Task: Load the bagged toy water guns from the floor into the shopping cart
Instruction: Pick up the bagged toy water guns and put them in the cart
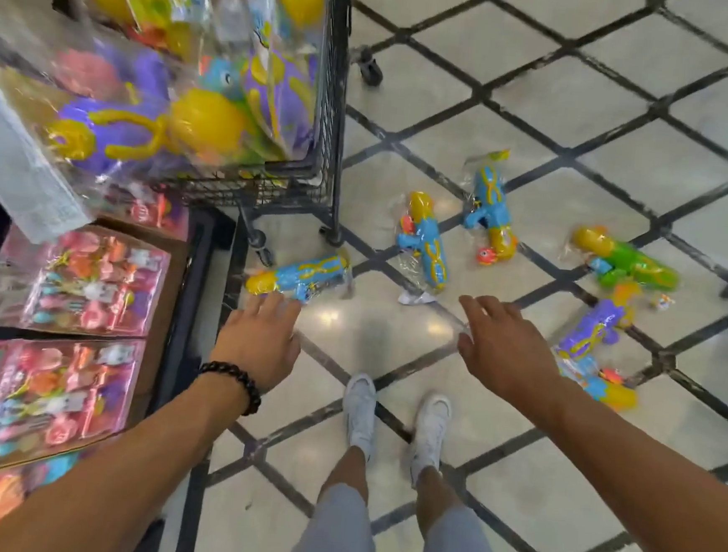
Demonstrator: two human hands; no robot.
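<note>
Crinkled plastic: five bagged water guns lie on the floor (585, 97) beside the shopping cart (336, 112), nearest one (299, 274) just ahead of the left hand (257, 341).
Hands: both spread and empty; right hand (504, 348) hangs between the blue (425, 246) and purple (595, 333) guns.
Grasp: the gun body should be gripped, not loose film (it slips).
Hidden: cart contents are blurred; its left side is cut off.

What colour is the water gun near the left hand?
Blue and yellow water gun, head view.
</note>
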